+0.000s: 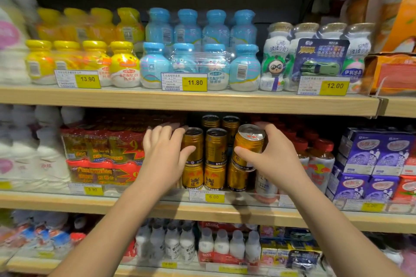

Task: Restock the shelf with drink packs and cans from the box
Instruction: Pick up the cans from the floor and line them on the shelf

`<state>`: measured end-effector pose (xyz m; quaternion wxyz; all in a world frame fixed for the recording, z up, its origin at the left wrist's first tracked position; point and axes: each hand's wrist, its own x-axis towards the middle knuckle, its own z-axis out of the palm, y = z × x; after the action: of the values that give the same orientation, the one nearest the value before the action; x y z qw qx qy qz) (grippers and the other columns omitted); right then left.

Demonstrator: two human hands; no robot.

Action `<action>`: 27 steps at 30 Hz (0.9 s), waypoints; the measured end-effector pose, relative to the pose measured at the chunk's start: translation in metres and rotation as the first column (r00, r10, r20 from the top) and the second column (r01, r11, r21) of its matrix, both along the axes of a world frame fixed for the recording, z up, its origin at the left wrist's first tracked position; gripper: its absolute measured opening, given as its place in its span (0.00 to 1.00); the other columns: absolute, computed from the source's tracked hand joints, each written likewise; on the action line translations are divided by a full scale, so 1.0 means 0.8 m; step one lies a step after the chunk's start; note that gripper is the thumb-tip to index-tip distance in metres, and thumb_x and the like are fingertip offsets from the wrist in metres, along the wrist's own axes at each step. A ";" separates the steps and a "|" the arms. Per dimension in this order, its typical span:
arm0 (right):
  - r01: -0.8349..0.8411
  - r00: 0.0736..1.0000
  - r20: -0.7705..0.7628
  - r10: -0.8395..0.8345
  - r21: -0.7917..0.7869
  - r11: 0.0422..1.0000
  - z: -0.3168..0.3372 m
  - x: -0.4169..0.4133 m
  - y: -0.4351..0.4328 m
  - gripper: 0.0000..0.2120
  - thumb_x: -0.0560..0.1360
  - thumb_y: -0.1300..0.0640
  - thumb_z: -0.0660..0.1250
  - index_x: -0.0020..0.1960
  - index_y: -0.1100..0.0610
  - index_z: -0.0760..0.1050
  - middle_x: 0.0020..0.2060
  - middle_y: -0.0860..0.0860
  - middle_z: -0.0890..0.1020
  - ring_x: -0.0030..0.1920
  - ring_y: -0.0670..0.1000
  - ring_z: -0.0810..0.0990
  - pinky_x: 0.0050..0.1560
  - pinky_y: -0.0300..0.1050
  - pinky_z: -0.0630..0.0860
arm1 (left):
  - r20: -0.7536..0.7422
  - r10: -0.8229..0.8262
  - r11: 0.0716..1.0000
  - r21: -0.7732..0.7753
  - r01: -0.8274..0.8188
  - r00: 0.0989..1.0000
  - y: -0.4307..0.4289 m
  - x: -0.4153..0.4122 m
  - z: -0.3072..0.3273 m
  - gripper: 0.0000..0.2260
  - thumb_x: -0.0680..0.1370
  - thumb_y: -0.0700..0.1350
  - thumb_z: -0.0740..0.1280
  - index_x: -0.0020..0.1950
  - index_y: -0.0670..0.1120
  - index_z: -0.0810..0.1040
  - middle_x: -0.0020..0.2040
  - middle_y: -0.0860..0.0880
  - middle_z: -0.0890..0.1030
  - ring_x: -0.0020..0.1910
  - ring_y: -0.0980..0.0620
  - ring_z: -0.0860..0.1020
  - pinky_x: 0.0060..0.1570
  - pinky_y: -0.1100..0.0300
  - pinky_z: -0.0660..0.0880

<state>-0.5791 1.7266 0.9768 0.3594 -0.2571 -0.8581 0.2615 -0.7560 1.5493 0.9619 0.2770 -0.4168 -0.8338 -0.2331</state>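
Note:
On the middle shelf stand gold Red Bull cans, stacked two high in several columns. My right hand grips a tilted gold can at the top of the right column, thumb in front and fingers behind it. My left hand lies with straight fingers against the red shrink-wrapped drink pack, its thumb touching the upper left can. The box is out of view.
The top shelf carries yellow bottle packs, blue bottle packs and white bottle packs. Red-capped bottles and purple cartons stand right of the cans. White bottles fill the bottom shelf.

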 end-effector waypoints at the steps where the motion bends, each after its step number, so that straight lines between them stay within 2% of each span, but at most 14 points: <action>1: 0.025 0.999 0.040 -0.026 0.023 0.999 0.003 -0.010 0.003 0.30 0.70 0.41 0.77 0.66 0.53 0.73 0.54 0.46 0.78 0.55 0.47 0.77 0.43 0.35 0.71 | 0.018 -0.029 0.999 0.028 0.029 0.999 -0.009 0.006 0.002 0.22 0.82 0.53 0.65 0.72 0.44 0.74 0.65 0.43 0.76 0.70 0.40 0.68 0.75 0.40 0.54; 3: 0.062 0.993 0.097 -0.067 0.057 0.996 0.007 -0.030 0.008 0.23 0.72 0.42 0.76 0.58 0.55 0.76 0.48 0.48 0.79 0.52 0.51 0.77 0.38 0.37 0.69 | 0.045 -0.093 0.992 0.091 0.089 0.995 -0.025 0.017 0.004 0.22 0.81 0.51 0.66 0.73 0.45 0.74 0.69 0.44 0.75 0.73 0.42 0.66 0.76 0.41 0.52; 4: 0.064 0.992 0.109 -0.071 0.066 0.996 0.007 -0.039 0.010 0.22 0.72 0.44 0.76 0.58 0.56 0.76 0.49 0.51 0.79 0.54 0.53 0.78 0.39 0.40 0.71 | 0.057 -0.117 0.987 0.116 0.110 0.992 -0.033 0.022 0.005 0.22 0.81 0.50 0.67 0.73 0.45 0.74 0.70 0.45 0.74 0.74 0.43 0.66 0.76 0.41 0.52; 5: 0.059 0.991 0.116 -0.066 0.068 0.996 0.006 -0.048 0.012 0.24 0.73 0.47 0.76 0.62 0.57 0.74 0.54 0.54 0.79 0.58 0.56 0.76 0.46 0.44 0.73 | 0.068 -0.132 0.984 0.133 0.122 0.989 -0.040 0.026 0.007 0.22 0.81 0.50 0.67 0.74 0.46 0.74 0.71 0.46 0.73 0.74 0.44 0.65 0.76 0.42 0.52; 7: 0.070 0.987 0.140 -0.075 0.040 0.997 0.004 -0.062 0.013 0.31 0.75 0.51 0.75 0.71 0.60 0.68 0.65 0.60 0.74 0.67 0.60 0.71 0.60 0.48 0.71 | 0.089 -0.145 0.980 0.152 0.131 0.985 -0.052 0.034 0.008 0.22 0.82 0.52 0.65 0.75 0.47 0.73 0.73 0.48 0.71 0.76 0.47 0.63 0.77 0.43 0.51; 8: 0.084 0.983 0.161 -0.085 0.012 0.996 0.003 -0.068 0.013 0.32 0.76 0.52 0.75 0.73 0.61 0.65 0.68 0.61 0.72 0.70 0.61 0.69 0.63 0.48 0.69 | 0.095 -0.149 0.978 0.160 0.133 0.984 -0.058 0.036 0.008 0.22 0.82 0.52 0.65 0.75 0.48 0.73 0.73 0.49 0.71 0.76 0.48 0.62 0.77 0.43 0.52; 13: 0.129 0.961 0.255 -0.105 -0.078 0.989 -0.007 -0.086 0.015 0.33 0.78 0.52 0.72 0.76 0.62 0.62 0.72 0.63 0.68 0.71 0.62 0.69 0.65 0.48 0.69 | 0.087 -0.160 0.971 0.194 0.141 0.983 -0.076 0.045 0.008 0.22 0.81 0.52 0.66 0.73 0.46 0.74 0.72 0.48 0.73 0.74 0.47 0.64 0.74 0.38 0.59; 22: 0.147 0.954 0.268 -0.133 -0.031 0.989 -0.012 -0.084 0.007 0.37 0.80 0.51 0.70 0.80 0.62 0.55 0.76 0.64 0.62 0.71 0.64 0.70 0.63 0.50 0.71 | 0.120 -0.166 0.971 0.194 0.141 0.979 -0.072 0.050 0.006 0.22 0.82 0.53 0.65 0.74 0.48 0.74 0.73 0.49 0.72 0.75 0.49 0.62 0.74 0.39 0.59; 23: 0.138 0.958 0.254 -0.131 -0.009 0.990 -0.011 -0.081 0.005 0.35 0.80 0.51 0.69 0.79 0.61 0.57 0.76 0.65 0.63 0.70 0.64 0.71 0.61 0.49 0.72 | 0.116 -0.168 0.971 0.191 0.144 0.979 -0.071 0.050 0.005 0.21 0.82 0.54 0.65 0.74 0.48 0.74 0.73 0.49 0.72 0.74 0.49 0.62 0.74 0.40 0.59; 25: 0.105 0.970 0.216 -0.109 0.027 0.994 -0.010 -0.074 0.000 0.27 0.79 0.49 0.69 0.72 0.60 0.66 0.71 0.64 0.71 0.67 0.62 0.74 0.52 0.44 0.71 | 0.105 -0.167 0.973 0.179 0.147 0.980 -0.069 0.049 0.004 0.22 0.81 0.54 0.65 0.74 0.49 0.74 0.73 0.50 0.72 0.74 0.50 0.63 0.74 0.44 0.59; 27: 0.071 0.987 0.136 -0.080 0.070 0.995 -0.012 -0.066 -0.007 0.29 0.79 0.48 0.70 0.72 0.63 0.67 0.63 0.62 0.77 0.63 0.61 0.76 0.50 0.42 0.68 | 0.101 -0.155 0.977 0.166 0.137 0.983 -0.068 0.048 0.003 0.22 0.81 0.55 0.65 0.74 0.50 0.74 0.73 0.51 0.72 0.73 0.51 0.63 0.73 0.48 0.59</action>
<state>-0.6321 1.7209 0.9674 0.3166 -0.2952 -0.8787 0.2014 -0.7174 1.4951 0.9645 0.2433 -0.4398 -0.7941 -0.3416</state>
